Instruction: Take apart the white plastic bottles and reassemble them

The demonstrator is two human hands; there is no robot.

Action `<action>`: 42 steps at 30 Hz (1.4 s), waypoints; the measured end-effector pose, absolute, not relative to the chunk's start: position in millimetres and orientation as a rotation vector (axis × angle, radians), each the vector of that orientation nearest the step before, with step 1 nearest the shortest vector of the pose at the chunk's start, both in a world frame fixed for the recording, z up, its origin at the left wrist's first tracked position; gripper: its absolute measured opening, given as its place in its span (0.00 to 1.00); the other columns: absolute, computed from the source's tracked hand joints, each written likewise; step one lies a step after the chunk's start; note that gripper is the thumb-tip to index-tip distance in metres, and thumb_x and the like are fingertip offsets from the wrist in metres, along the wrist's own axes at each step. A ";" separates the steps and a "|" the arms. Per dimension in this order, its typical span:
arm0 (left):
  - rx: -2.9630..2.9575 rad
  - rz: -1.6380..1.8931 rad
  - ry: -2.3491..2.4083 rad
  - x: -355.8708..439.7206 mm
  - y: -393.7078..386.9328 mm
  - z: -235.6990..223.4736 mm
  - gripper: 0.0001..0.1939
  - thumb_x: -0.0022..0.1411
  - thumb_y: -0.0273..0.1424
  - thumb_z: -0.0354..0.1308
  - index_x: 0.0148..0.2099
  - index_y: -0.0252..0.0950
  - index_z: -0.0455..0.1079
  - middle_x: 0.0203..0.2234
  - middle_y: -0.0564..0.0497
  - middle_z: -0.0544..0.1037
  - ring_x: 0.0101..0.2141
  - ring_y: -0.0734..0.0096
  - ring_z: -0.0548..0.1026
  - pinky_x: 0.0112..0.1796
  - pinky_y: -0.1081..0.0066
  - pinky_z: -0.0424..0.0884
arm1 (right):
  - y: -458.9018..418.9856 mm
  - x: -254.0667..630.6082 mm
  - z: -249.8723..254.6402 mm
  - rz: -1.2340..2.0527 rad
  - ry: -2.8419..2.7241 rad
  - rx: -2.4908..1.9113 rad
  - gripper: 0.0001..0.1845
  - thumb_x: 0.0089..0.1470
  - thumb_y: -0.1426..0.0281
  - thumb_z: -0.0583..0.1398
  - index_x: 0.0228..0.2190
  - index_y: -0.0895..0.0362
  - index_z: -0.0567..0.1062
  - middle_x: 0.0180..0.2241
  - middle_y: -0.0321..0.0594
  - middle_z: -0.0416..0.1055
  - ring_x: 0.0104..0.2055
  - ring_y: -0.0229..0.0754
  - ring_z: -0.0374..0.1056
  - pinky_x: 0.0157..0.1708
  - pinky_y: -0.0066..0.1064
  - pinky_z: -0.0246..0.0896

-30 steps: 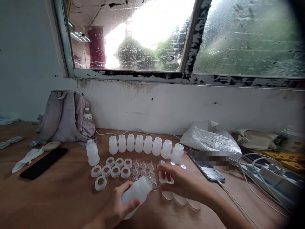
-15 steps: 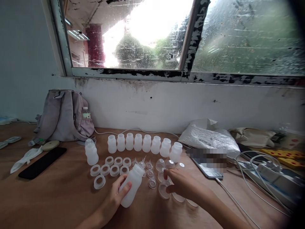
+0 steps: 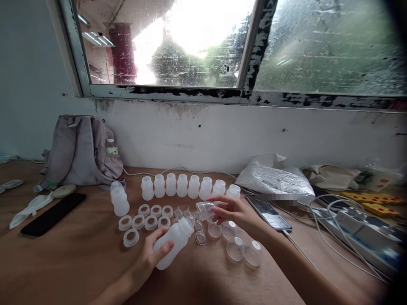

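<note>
My left hand (image 3: 155, 250) is wrapped round a frosted baby bottle (image 3: 174, 245), tilted with its neck up and to the right. In my right hand (image 3: 229, 209) is a clear domed bottle cap (image 3: 205, 210), pinched by the fingers just above and right of the bottle's neck. Several more clear caps (image 3: 234, 250) lie on the table below my right hand. Clear nipples (image 3: 200, 237) stand between the bottle and the caps, partly hidden. Left of them lie several translucent collar rings (image 3: 131, 237). Behind, several open bottles (image 3: 182, 186) stand in a curved row.
A capped bottle (image 3: 119, 200) stands left of the row. A grey backpack (image 3: 82, 152) and a black phone (image 3: 54, 214) are at the left. On the right lie a charging phone (image 3: 269, 212), a plastic parcel (image 3: 275, 180) and a power strip (image 3: 359, 243) with loose cables.
My right hand has picked up a clear cap from the group at the front right and brought it up and left, near the bottle's neck. My left hand keeps holding the bottle.
</note>
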State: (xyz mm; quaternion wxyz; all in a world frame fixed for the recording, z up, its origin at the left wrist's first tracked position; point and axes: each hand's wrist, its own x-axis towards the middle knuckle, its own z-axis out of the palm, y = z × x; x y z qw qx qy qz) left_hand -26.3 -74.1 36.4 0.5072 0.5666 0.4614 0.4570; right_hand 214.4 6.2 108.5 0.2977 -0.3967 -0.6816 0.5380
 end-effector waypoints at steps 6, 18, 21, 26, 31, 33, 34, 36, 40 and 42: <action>1.309 1.027 1.071 -29.7 -75.2 36.8 0.19 0.54 0.45 0.52 0.40 0.35 0.66 0.32 0.50 0.70 0.32 0.70 0.65 0.29 0.76 0.60 | 4.0 207.4 98.2 1.581 -1.733 -0.868 0.18 0.42 0.66 0.64 0.38 0.55 0.69 0.40 0.40 0.67 0.34 0.40 0.68 0.36 0.34 0.63; 1.372 1.046 1.077 -28.2 -71.2 34.0 0.22 0.51 0.47 0.53 0.39 0.34 0.67 0.29 0.50 0.69 0.30 0.70 0.65 0.28 0.76 0.60 | -2.3 196.0 93.2 1.492 -1.794 -0.965 0.16 0.46 0.58 0.60 0.34 0.56 0.69 0.24 0.35 0.68 0.23 0.36 0.65 0.23 0.29 0.61; 1.412 1.056 1.080 -27.8 -71.1 33.4 0.22 0.50 0.48 0.53 0.38 0.33 0.67 0.28 0.50 0.69 0.29 0.69 0.65 0.27 0.75 0.61 | -0.1 195.7 85.7 1.420 -1.817 -1.112 0.18 0.46 0.55 0.58 0.27 0.57 0.69 0.19 0.36 0.68 0.19 0.36 0.64 0.16 0.26 0.57; 1.460 1.036 1.073 -27.4 -70.7 32.2 0.22 0.49 0.46 0.55 0.37 0.33 0.68 0.28 0.49 0.70 0.29 0.69 0.66 0.28 0.74 0.61 | 0.9 192.0 72.5 1.386 -1.810 -1.201 0.23 0.45 0.50 0.56 0.18 0.59 0.64 0.16 0.38 0.69 0.15 0.35 0.63 0.11 0.23 0.54; 1.485 1.011 1.093 -28.0 -69.7 29.6 0.22 0.50 0.46 0.54 0.38 0.33 0.68 0.28 0.49 0.72 0.29 0.68 0.67 0.28 0.74 0.61 | -4.5 184.4 72.5 1.403 -1.764 -1.258 0.26 0.44 0.47 0.55 0.17 0.59 0.63 0.14 0.37 0.68 0.13 0.34 0.63 0.09 0.22 0.55; 1.523 1.016 1.121 -28.3 -70.1 29.1 0.21 0.50 0.45 0.55 0.39 0.33 0.68 0.29 0.49 0.72 0.29 0.68 0.68 0.28 0.74 0.61 | -6.7 182.3 73.5 1.395 -1.759 -1.289 0.27 0.43 0.47 0.54 0.16 0.59 0.63 0.14 0.37 0.68 0.13 0.34 0.63 0.09 0.22 0.55; 1.541 1.019 1.136 -28.3 -70.4 29.0 0.21 0.50 0.45 0.55 0.39 0.33 0.68 0.29 0.49 0.72 0.29 0.68 0.68 0.28 0.74 0.61 | -7.4 181.6 73.5 1.387 -1.759 -1.303 0.27 0.43 0.46 0.54 0.16 0.59 0.63 0.13 0.37 0.68 0.12 0.34 0.63 0.08 0.22 0.55; 1.568 1.024 1.159 -28.2 -71.4 29.0 0.21 0.49 0.45 0.55 0.39 0.33 0.68 0.29 0.49 0.72 0.29 0.68 0.67 0.28 0.74 0.61 | -8.1 180.9 72.2 1.370 -1.765 -1.324 0.28 0.43 0.46 0.53 0.16 0.59 0.63 0.13 0.36 0.67 0.12 0.34 0.62 0.08 0.21 0.54; 1.575 1.017 1.179 -27.8 -72.9 28.3 0.21 0.50 0.45 0.55 0.39 0.34 0.67 0.28 0.50 0.72 0.28 0.69 0.67 0.28 0.74 0.61 | -7.4 181.2 67.4 1.357 -1.804 -1.382 0.29 0.44 0.44 0.51 0.16 0.59 0.64 0.10 0.34 0.64 0.09 0.31 0.57 0.05 0.21 0.48; 1.564 1.010 1.177 -27.7 -73.0 28.0 0.21 0.49 0.46 0.55 0.39 0.34 0.67 0.28 0.49 0.72 0.28 0.69 0.67 0.27 0.74 0.61 | -7.0 181.5 66.4 1.331 -1.833 -1.407 0.30 0.45 0.44 0.50 0.15 0.58 0.63 0.10 0.34 0.63 0.08 0.31 0.55 0.04 0.21 0.44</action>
